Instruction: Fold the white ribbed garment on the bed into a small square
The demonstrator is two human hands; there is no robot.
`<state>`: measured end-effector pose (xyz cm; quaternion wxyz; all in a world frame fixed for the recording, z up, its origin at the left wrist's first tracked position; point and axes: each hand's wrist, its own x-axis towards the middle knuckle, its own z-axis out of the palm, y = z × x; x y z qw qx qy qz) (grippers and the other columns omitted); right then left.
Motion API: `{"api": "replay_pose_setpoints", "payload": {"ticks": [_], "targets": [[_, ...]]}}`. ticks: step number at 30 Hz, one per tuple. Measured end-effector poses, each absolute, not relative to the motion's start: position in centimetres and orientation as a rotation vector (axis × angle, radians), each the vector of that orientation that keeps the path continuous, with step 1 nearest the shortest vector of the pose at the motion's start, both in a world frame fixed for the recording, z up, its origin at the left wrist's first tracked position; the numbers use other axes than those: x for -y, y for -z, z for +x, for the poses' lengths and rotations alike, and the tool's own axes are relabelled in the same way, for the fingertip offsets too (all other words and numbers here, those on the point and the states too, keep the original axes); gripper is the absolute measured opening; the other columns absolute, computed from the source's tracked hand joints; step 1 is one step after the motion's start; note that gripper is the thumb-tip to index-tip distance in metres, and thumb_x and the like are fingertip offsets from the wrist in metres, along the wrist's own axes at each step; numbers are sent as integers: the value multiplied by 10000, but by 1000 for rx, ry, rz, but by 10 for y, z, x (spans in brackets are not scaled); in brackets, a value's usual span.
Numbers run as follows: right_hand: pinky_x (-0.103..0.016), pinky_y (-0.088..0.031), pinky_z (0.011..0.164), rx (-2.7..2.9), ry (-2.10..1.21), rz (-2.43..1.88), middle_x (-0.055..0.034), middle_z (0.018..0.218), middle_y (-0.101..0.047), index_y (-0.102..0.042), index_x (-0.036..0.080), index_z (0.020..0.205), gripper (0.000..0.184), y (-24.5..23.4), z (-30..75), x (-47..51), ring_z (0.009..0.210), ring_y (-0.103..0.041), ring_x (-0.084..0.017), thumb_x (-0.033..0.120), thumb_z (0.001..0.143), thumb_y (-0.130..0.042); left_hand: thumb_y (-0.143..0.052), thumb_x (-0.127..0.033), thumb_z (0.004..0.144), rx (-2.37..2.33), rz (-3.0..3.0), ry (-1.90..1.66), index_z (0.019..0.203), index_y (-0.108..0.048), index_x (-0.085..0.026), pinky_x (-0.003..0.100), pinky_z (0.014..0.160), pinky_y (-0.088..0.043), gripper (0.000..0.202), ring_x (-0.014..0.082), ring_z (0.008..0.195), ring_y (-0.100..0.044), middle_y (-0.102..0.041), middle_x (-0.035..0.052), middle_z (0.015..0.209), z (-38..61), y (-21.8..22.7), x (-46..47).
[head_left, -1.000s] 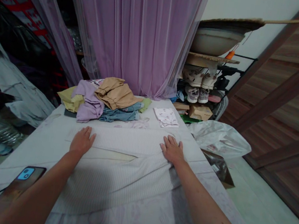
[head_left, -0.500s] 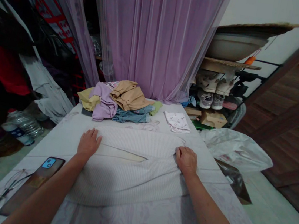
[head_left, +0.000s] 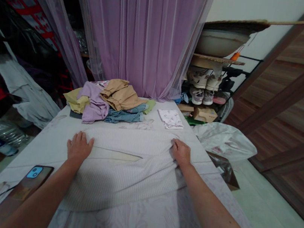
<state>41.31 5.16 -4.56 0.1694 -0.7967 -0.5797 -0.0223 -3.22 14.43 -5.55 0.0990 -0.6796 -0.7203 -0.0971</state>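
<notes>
White ribbed-cloth pants lie unfolded, flat, empty left hand at nine o'clock, right hand pinching cloth at three; folded flowery white cloth at one, messy colourful clothes at eleven.

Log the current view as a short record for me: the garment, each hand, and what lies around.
Garment: pale striped garment, spread out, somewhat creased
Surface: pale patterned cover
Left hand: open, palm down at the garment's left edge
Right hand: fingers curled at its right end; whether cloth is pinched is unclear
Far side: heaped clothes, with a folded printed cloth to their right
Near left: phone, camera side up
</notes>
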Motion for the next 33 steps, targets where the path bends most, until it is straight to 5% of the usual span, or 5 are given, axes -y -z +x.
{"api": "replay_pose_setpoints", "payload": {"ticks": [11,15,24,28,33], "targets": [[-310,-435,915,1878,51,-2318,-89,1185,-695,-726,227,1146,316,12,425,-123,1104,-606,-242,243,882,-552,-276,-305,923,1786,-2303,364,1211,-619,-33,455,1082,-388,524,303,1241,-539,-627,214,1291,-50,71,-161],[-300,-430,882,1927,-2,-2339,-110,1091,-725,-761,193,977,257,17,425,-141,1049,-629,-234,246,901,-521,-284,-313,921,1783,-2312,464,1198,-625,-57,463,1084,-401,508,303,1211,-561,-647,200,1261,-51,75,-163],[-271,-429,855,1863,-85,-2355,-115,1117,-707,-707,180,1048,265,36,429,-154,1032,-625,-199,255,943,-476,-302,-298,917,1837,-2285,438,1187,-627,-54,493,1048,-423,488,315,1182,-582,-646,220,1243,-49,65,-160],[-230,-434,824,1973,-191,-2258,-64,1096,-724,-712,209,1070,230,31,440,-160,1013,-637,-171,291,901,-579,-345,-286,910,1792,-2369,453,1204,-634,-102,553,1054,-404,451,335,1256,-534,-600,189,1340,4,49,-150],[-214,-431,783,2084,-253,-2163,-35,1057,-738,-744,227,998,185,26,446,-161,971,-646,-164,287,855,-643,-308,-363,991,1185,-3095,467,1303,-585,-192,401,1152,-352,451,195,1285,-526,-626,69,1349,149,26,-100]]}}
